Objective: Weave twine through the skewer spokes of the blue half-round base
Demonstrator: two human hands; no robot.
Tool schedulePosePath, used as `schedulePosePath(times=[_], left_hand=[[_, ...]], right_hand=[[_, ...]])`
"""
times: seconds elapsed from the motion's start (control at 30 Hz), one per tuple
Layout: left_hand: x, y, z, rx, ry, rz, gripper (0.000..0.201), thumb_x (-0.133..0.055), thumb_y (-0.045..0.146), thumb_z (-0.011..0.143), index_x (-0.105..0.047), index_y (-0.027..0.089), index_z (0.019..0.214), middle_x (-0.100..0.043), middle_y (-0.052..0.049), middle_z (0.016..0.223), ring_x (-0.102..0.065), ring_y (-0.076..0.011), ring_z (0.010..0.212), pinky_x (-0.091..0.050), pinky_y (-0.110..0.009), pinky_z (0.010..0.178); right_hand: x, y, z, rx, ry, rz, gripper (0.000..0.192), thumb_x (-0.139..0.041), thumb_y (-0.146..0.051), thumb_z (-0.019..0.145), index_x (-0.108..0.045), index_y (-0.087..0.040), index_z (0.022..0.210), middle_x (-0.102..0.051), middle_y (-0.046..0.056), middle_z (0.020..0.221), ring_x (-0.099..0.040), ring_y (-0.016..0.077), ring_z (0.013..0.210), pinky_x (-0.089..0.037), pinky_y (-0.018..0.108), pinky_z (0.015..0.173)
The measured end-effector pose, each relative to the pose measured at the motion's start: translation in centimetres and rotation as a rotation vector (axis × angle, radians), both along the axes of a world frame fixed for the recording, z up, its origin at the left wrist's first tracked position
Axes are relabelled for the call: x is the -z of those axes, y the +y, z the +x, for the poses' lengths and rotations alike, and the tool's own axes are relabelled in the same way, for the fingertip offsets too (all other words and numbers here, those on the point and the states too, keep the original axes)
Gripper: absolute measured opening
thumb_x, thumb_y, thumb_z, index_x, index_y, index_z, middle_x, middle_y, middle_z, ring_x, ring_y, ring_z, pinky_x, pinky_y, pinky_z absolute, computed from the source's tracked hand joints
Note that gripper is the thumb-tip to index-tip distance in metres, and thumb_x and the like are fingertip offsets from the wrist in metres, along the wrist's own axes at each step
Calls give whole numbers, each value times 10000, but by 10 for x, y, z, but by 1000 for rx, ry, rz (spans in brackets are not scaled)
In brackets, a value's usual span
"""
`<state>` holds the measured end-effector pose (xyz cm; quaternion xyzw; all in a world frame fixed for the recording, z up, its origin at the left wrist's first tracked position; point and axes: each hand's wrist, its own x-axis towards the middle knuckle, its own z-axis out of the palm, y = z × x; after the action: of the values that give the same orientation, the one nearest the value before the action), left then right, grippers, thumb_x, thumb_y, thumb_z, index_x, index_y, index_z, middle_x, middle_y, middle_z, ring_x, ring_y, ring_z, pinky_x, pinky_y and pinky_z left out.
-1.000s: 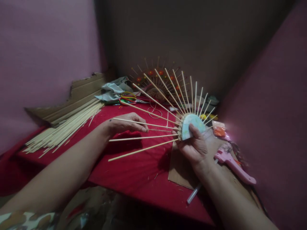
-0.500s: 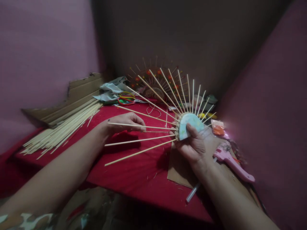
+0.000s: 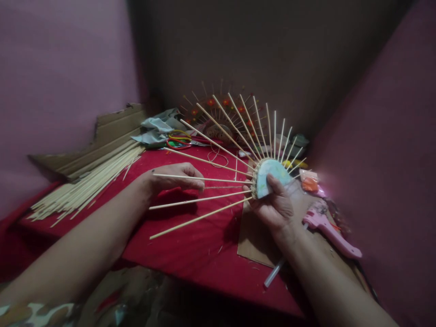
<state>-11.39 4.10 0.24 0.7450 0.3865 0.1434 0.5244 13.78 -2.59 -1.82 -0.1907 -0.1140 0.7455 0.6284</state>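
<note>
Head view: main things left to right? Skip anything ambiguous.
Loose pale sticks → left hand → thin strand pinched in its fingertips → right hand holding the light-blue half-disc → pink glue gun.

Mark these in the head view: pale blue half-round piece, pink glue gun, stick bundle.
Pale blue half-round piece [image 3: 267, 169]: head view, on its flat face.
Pink glue gun [image 3: 328, 226]: head view, upper handle.
Stick bundle [image 3: 90, 182]: head view, mid-length of the sticks.
</note>
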Motion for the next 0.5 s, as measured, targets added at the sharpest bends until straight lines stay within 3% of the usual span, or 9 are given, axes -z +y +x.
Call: schedulePosePath(times=[0.2,0.5], left_hand=[[5,6,2,5,-110,-114,211,-628,325,731,-609,126,662,-483,4,569,-384,-76,493,-295,-194,474],[-2,-3,6,41,-80,-90,182,-615,279,741,-584,127,645,-491,9,577,-405,-70,513,-328,-183,497]], right_hand=[[6,2,3,19,7,-1,195,-597,-96,718,-601,-185,891,-717,-7,736,-669,143,682,-510,428,846],[5,3,6,78,-5,-9,266,-597,-96,712,-586,-200,956,-715,0,765,-670,156,674,-557,378,723]])
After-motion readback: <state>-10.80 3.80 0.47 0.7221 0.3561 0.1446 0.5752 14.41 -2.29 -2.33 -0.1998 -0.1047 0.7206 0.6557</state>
